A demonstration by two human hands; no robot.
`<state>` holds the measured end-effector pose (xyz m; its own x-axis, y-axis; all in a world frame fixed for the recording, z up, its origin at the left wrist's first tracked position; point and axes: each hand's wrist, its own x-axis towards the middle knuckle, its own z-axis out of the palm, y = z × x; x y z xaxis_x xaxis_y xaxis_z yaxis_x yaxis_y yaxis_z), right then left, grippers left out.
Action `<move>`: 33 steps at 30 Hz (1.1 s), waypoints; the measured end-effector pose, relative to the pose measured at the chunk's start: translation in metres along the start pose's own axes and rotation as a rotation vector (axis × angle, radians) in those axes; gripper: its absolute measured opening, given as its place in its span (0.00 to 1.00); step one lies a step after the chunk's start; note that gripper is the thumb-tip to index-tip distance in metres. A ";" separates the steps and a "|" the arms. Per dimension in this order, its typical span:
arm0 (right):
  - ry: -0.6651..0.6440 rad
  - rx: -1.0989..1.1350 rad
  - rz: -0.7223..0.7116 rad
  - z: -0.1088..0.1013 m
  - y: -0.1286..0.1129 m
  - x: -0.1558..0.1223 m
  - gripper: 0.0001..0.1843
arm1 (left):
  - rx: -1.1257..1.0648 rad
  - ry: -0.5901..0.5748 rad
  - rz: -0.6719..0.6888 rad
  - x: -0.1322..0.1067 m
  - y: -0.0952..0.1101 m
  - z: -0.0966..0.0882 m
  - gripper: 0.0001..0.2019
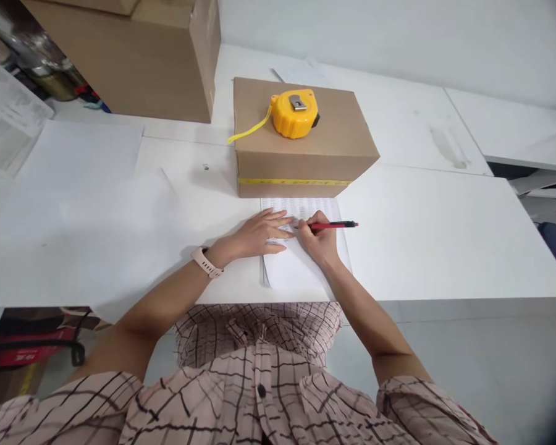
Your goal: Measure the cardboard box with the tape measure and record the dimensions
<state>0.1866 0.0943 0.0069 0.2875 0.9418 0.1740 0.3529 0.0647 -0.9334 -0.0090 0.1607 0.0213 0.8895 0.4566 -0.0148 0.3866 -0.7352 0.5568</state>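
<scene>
My right hand (319, 238) grips a red and black pen (336, 225), its tip down at a sheet of paper (291, 269) with rows of writing on its upper part. Flat on the left side of that sheet lies my left hand (262, 233), fingers spread and holding nothing. Just beyond the paper stands a closed brown cardboard box (338, 130), with a strip of yellow tape along its front face. On top of the box rests a yellow tape measure (293, 117) with a yellow wrist strap. The box covers the paper's far edge.
A larger cardboard box (139, 68) stands at the back left, near jars and a clear plastic container (9, 117). White sheets (83, 148) lie on the left of the white table (426, 241). More paper (306, 72) sits behind the smaller box. The table's front edge is close to my body.
</scene>
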 end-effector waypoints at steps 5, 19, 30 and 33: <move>-0.004 -0.019 0.006 0.000 0.003 -0.004 0.15 | -0.005 0.011 0.031 0.000 -0.003 0.003 0.18; 0.008 -0.056 0.036 0.001 0.001 -0.003 0.17 | -0.016 -0.004 0.023 0.000 0.000 0.003 0.19; 0.011 -0.075 0.036 0.002 -0.001 -0.004 0.17 | -0.051 0.020 0.008 -0.001 0.000 0.004 0.18; 0.006 -0.081 0.027 0.002 0.000 -0.003 0.17 | -0.046 0.021 0.015 -0.001 -0.001 0.004 0.18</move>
<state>0.1840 0.0919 0.0054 0.3033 0.9407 0.1516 0.4157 0.0126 -0.9094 -0.0091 0.1592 0.0171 0.8896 0.4566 0.0110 0.3615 -0.7186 0.5942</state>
